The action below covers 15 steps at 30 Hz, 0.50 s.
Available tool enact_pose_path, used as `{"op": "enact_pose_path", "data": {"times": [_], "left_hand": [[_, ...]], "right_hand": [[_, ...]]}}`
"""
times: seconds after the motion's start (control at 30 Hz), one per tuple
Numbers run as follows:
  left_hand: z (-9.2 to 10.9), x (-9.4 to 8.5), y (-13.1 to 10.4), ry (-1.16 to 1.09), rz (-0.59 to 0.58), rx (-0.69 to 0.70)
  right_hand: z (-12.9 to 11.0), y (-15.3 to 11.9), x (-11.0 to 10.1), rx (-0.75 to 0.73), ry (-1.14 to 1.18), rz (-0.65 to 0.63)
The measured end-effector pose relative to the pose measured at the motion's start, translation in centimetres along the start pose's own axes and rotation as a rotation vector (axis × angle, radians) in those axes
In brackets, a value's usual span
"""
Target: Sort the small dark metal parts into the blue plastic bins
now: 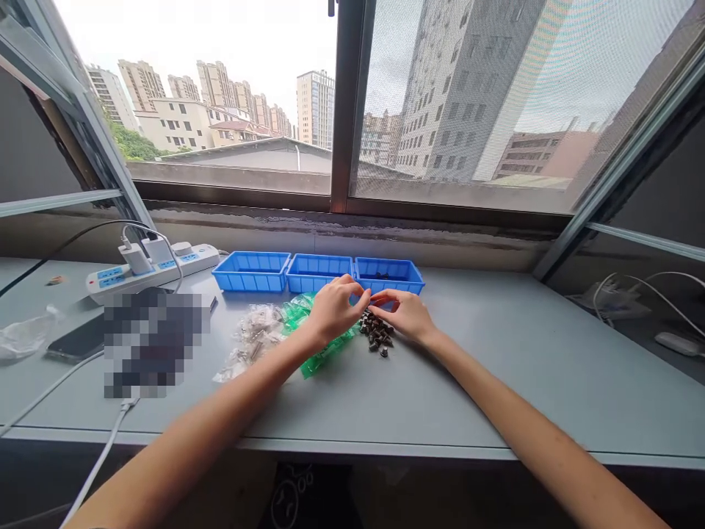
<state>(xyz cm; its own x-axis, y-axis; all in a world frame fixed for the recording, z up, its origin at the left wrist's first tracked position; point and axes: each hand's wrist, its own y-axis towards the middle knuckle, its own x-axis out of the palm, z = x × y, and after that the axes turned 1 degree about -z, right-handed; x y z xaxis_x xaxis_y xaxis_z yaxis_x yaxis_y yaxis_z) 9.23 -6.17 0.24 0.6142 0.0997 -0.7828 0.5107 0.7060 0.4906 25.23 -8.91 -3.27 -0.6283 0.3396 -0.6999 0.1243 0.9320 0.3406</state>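
My left hand [337, 307] and my right hand [405, 312] meet just in front of the blue bins, fingertips nearly touching. Both are closed in a pinch; whatever lies between the fingers is too small to make out. Beneath them is a pile of small dark metal screws [377, 334]. Green plastic packaging [316, 360] lies under and beside my left hand. Further left are clear plastic bags [253, 334] with small parts. Three blue bins stand in a row behind: the left bin [250, 279], the middle bin [308, 283] and the right bin [407, 281], which holds some dark pieces.
At the left are a white power strip [154, 273] with plugs and cables, a dark phone [77, 342], a blurred-out object [154, 342] and a crumpled clear bag [27, 334]. A white cable crosses the table's front edge [385, 446]. Windows rise behind.
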Motion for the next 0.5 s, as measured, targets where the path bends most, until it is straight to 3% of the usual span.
{"op": "enact_pose_path", "data": {"times": [0.27, 0.37, 0.5], "left_hand": [[0.2, -0.1, -0.1, 0.065, 0.040, 0.130], [-0.3, 0.1, -0.1, 0.067, 0.013, 0.133], [-0.9, 0.2, 0.0, 0.017, -0.010, 0.091]], "right_hand": [[-0.3, 0.2, -0.3, 0.073, 0.104, 0.098], [-0.3, 0.4, -1.1, 0.120, 0.333, 0.103], [-0.6, 0.4, -1.8, 0.203, 0.630, -0.001]]}}
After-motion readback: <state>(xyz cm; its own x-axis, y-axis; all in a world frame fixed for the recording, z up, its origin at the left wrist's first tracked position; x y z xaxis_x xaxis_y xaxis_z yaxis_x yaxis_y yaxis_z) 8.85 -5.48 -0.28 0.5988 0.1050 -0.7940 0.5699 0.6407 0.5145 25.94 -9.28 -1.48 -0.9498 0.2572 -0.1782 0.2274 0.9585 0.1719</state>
